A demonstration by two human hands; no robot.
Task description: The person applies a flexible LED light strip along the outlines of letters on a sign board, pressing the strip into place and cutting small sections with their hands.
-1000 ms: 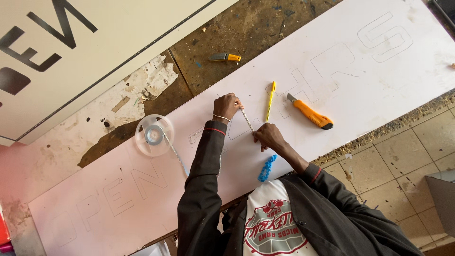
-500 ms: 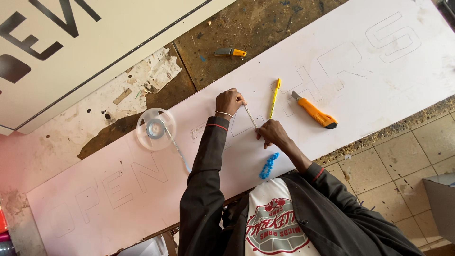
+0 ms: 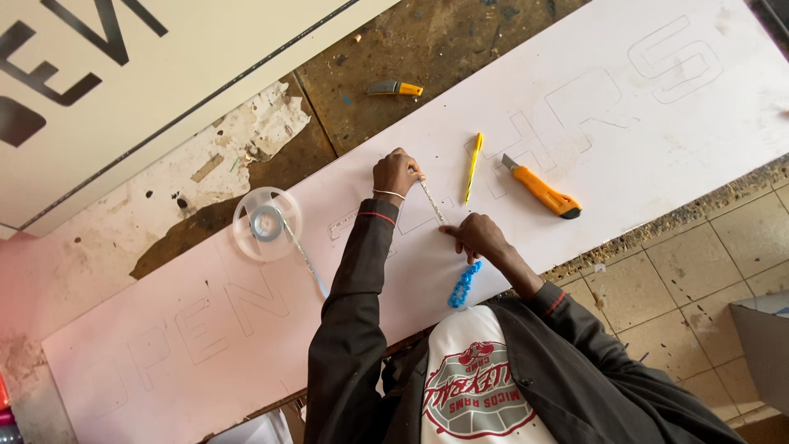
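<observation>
My left hand (image 3: 397, 173) pinches the top end of a thin pale strip (image 3: 432, 203). The strip lies slanted on a long white board (image 3: 625, 140) with faint outlined letters. At the strip's lower end my right hand (image 3: 481, 236) presses it onto the board with a fingertip, the other fingers curled. A blue knotted cord (image 3: 463, 285) hangs just below my right hand. On the board to the left of my left arm sits a clear plastic reel (image 3: 265, 224), and more strip trails from it toward my sleeve.
A yellow pen (image 3: 472, 167) and an orange utility knife (image 3: 542, 191) lie on the board right of my hands. A small grey-and-yellow knife (image 3: 394, 88) rests on the worn brown tabletop (image 3: 460, 49). A cream sign panel (image 3: 164, 99) with black letters lies upper left. Tiled floor (image 3: 699, 271) is at the right.
Both hands stay on the strip in almost the same place. The view has drifted slightly.
</observation>
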